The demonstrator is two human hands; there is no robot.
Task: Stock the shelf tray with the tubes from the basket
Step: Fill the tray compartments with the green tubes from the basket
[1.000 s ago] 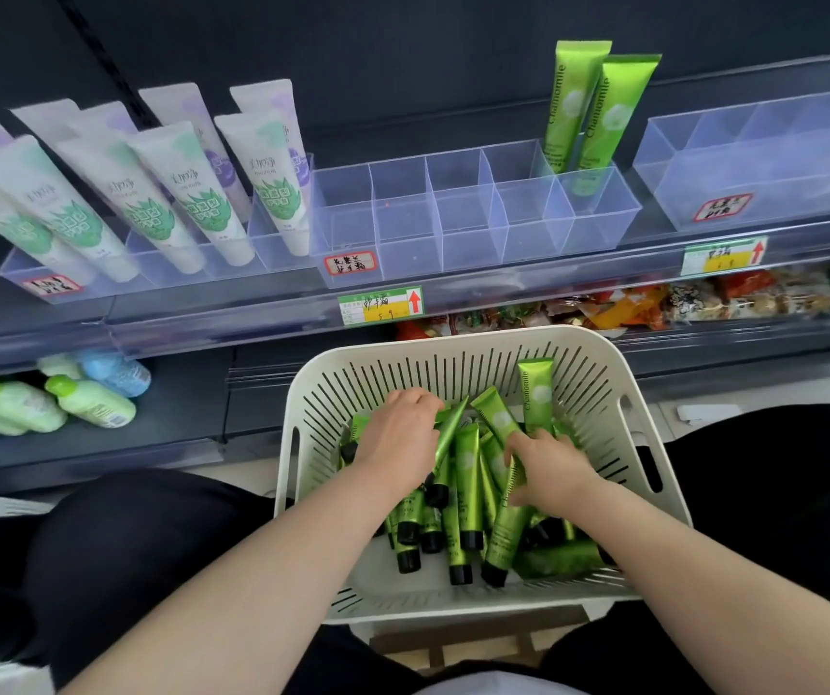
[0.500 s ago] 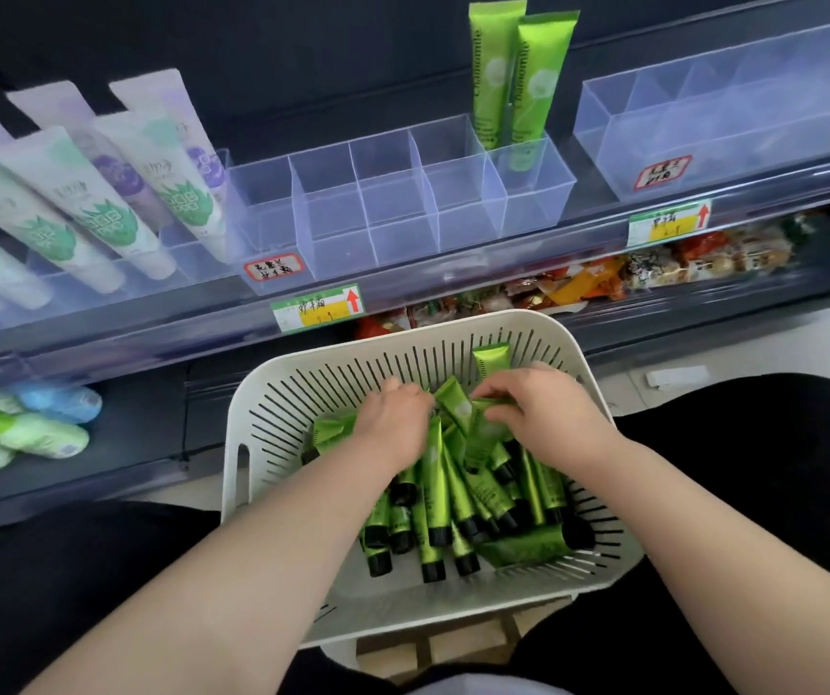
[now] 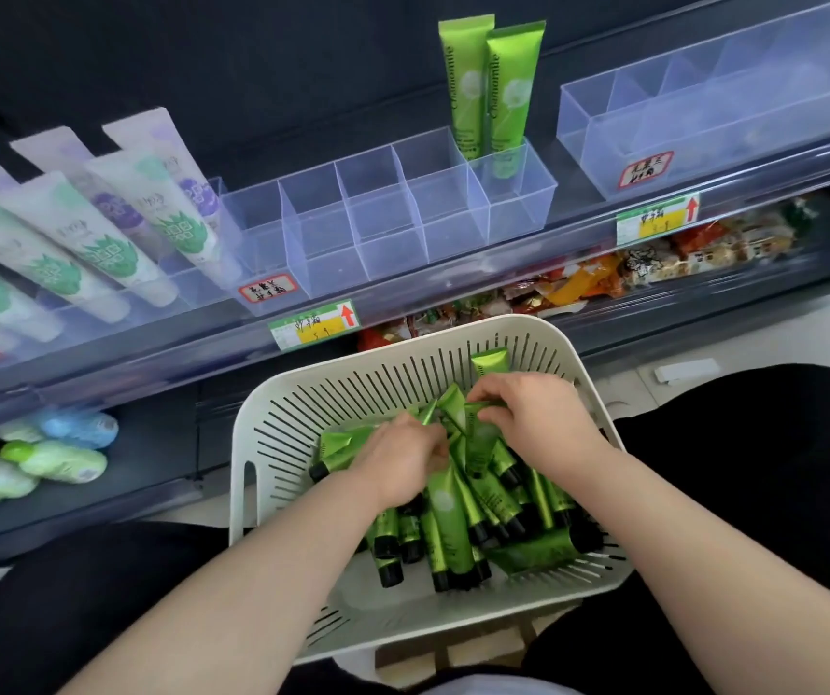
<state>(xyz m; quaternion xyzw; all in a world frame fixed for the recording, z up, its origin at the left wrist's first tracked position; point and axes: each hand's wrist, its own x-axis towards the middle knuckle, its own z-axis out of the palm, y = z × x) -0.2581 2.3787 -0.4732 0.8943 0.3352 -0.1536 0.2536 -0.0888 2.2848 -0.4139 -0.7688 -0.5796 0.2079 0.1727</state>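
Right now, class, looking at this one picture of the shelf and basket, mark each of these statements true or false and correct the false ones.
1. Two green tubes stand upright in the clear shelf tray. True.
2. They stand at the tray's left end. False: they are in its rightmost compartment; the other compartments are empty.
3. Both hands are inside the white basket. True: the left hand and right hand are among the basket tubes.
4. The basket tubes have white caps. False: their caps are black.
5. The left hand is lifting a tube to the shelf. False: it is down in the basket.
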